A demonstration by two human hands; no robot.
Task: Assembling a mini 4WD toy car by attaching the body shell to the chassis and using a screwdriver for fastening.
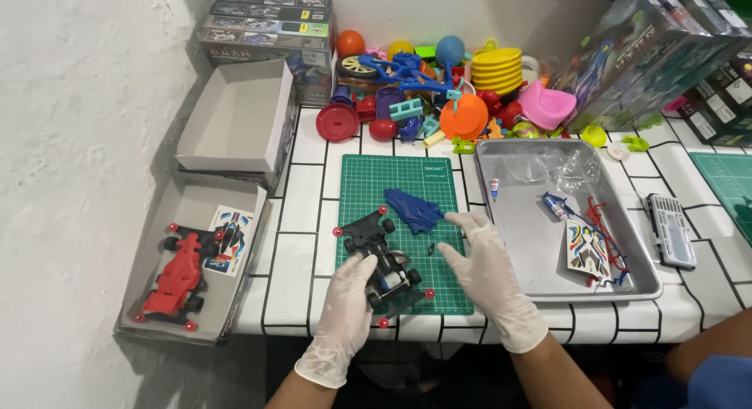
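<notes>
While a red toy race car lies beside a sticker sheet in an open cardboard box at far left, a person in white gloves works over a green cutting mat on a white tiled counter. The left hand rests its fingers, held close together, on the rear of a black toy car chassis with red-tipped corners, which sits on the mat. Just behind the chassis lies a blue car body shell. The right hand hovers at the mat's right edge, fingers loosely spread, one fingertip touching the blue shell. Farther right, a metal tray holds crumpled clear plastic, a small tube and another sticker sheet. A heap of coloured plastic toys lines the back wall.
</notes>
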